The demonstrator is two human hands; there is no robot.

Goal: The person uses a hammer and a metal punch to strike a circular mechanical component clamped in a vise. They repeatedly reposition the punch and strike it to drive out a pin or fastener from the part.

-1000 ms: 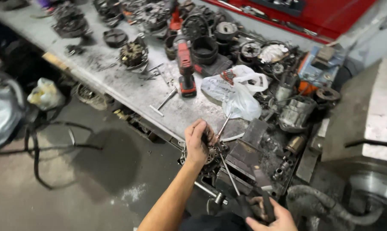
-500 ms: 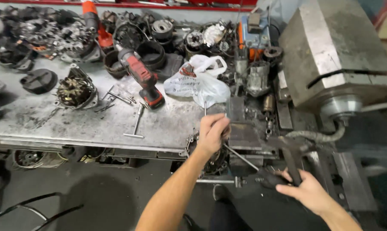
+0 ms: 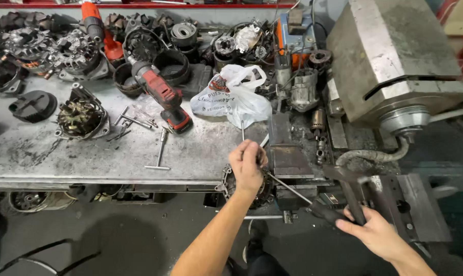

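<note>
My left hand (image 3: 248, 166) is closed around a thin metal rod (image 3: 243, 132) that sticks up from the fist. It sits over a round alternator part (image 3: 228, 187) at the bench's front edge, beside a grey vise (image 3: 285, 153). My right hand (image 3: 377, 236), low at the right, grips the black handle of a long screwdriver (image 3: 321, 209). Its steel shaft (image 3: 289, 187) slants up-left to the part under my left hand. A dark hammer-like tool (image 3: 350, 186) rises from the same fingers; I cannot tell if they hold it.
The metal workbench (image 3: 114, 158) carries a red cordless drill (image 3: 162, 94), a white plastic bag (image 3: 236, 97), a T-handle wrench (image 3: 160, 151), an alternator core (image 3: 80, 115) and several dark housings along the back. A large grey machine (image 3: 395, 61) stands at the right, with concrete floor below.
The view has swung so the bench now runs level. My left hand stays on the part at the vise. My right hand with the tool has come further into view at the lower right.
</note>
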